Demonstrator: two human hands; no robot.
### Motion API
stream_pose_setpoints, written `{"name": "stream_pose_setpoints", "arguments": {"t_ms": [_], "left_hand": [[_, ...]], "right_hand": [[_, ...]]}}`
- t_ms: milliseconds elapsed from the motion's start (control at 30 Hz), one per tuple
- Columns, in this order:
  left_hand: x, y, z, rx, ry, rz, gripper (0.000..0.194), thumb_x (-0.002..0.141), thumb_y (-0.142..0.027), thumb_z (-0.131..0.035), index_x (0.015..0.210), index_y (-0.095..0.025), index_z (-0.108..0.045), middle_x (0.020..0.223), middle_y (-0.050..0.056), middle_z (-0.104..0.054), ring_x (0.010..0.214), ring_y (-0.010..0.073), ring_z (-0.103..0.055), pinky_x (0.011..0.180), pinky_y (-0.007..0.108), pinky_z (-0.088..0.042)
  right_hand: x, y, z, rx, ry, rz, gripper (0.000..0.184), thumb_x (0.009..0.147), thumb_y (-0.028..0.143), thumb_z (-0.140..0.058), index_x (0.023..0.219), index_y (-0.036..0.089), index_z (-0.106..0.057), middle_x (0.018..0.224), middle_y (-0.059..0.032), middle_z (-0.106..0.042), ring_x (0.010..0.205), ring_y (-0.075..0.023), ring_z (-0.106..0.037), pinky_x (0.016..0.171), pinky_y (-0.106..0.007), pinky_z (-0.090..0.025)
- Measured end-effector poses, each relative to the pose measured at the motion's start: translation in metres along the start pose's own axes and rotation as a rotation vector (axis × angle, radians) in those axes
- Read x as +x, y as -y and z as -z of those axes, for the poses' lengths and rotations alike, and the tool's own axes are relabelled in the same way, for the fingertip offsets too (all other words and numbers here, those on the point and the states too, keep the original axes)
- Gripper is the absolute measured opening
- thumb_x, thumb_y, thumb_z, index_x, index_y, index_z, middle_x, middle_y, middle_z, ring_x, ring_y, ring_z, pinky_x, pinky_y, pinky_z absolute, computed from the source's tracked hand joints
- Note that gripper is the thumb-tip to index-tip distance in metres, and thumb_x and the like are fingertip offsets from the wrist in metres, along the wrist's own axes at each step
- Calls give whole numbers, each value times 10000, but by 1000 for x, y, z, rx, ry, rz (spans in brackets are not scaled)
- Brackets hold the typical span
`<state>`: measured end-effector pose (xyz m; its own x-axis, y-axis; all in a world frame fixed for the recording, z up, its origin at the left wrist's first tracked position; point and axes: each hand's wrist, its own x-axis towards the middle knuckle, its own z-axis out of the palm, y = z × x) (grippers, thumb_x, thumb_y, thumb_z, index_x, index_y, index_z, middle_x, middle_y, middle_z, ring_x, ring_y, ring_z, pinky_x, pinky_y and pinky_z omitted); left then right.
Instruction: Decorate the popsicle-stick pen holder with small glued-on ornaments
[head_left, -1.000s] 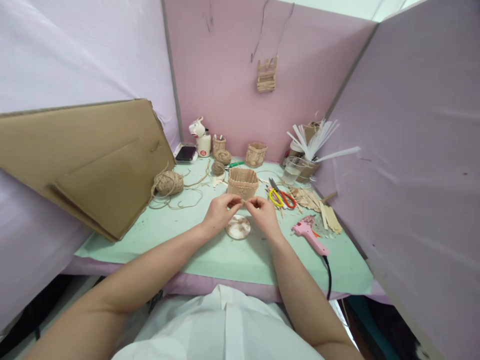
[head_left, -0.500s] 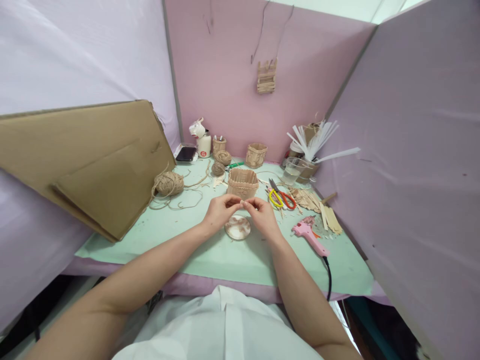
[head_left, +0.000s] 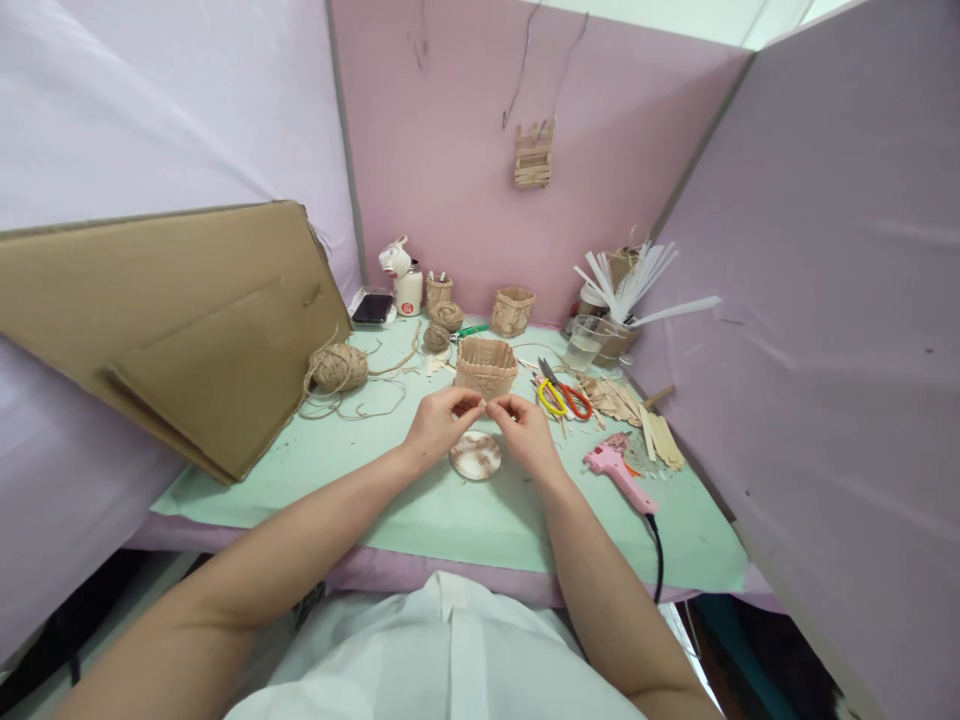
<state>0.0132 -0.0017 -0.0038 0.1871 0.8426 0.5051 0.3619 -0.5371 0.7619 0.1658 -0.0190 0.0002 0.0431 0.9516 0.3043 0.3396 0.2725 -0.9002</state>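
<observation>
My left hand and my right hand meet at their fingertips above the green table, both pinched on a small pale piece that is too small to name. Just below them a round disc lies flat on the mat. A small basket of wooden sticks stands right behind my fingers.
A ball of twine with loose strands lies at the left, beside a leaning cardboard sheet. Scissors, wooden sticks and a pink glue gun lie at the right. Small baskets, a cup and a phone line the back wall.
Both hands stay pinched together at the same spot; the fingers shift only slightly.
</observation>
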Motion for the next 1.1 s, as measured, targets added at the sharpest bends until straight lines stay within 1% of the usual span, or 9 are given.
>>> {"name": "stream_pose_setpoints", "arguments": {"t_ms": [133, 267, 500, 900, 1100], "left_hand": [[-1, -1, 2, 109, -4, -101, 140, 809, -290, -598, 843, -178, -674, 773, 24, -689, 710, 128, -612, 662, 238, -480], [-1, 1, 2, 168, -3, -147, 131, 822, -286, -591, 843, -185, -672, 778, 19, -692, 705, 126, -606, 684, 243, -467], [-1, 4, 2, 201, -10, -181, 138, 833, -293, -582, 847, -197, -679, 807, 24, -705, 736, 134, -619, 704, 248, -474], [-1, 0, 3, 194, -10, -165, 128, 826, -265, -584, 842, -205, -697, 829, 30, -721, 759, 146, -640, 736, 266, -494], [-1, 2, 3, 189, -18, -187, 125, 824, -264, -593, 852, -206, -700, 835, 29, -721, 760, 144, -643, 729, 259, -493]], "right_hand": [[0, 0, 0, -8, -3, -7, 241, 757, 386, -571, 754, 174, -687, 738, -43, -686, 707, -179, -592, 692, -286, -444], [0, 0, 0, -8, -6, -13, 238, 756, 372, -570, 752, 168, -692, 741, -49, -689, 709, -180, -595, 700, -292, -446], [-1, 0, -1, 24, 3, -14, 244, 746, 387, -585, 757, 169, -695, 735, -45, -693, 698, -175, -597, 692, -287, -453], [-1, -1, -1, 42, 13, -7, 253, 753, 397, -581, 764, 171, -696, 749, -48, -697, 708, -177, -599, 688, -286, -460], [-2, -2, -1, 51, 14, -4, 245, 761, 387, -578, 767, 169, -691, 746, -48, -692, 705, -175, -599, 691, -287, -460]]}}
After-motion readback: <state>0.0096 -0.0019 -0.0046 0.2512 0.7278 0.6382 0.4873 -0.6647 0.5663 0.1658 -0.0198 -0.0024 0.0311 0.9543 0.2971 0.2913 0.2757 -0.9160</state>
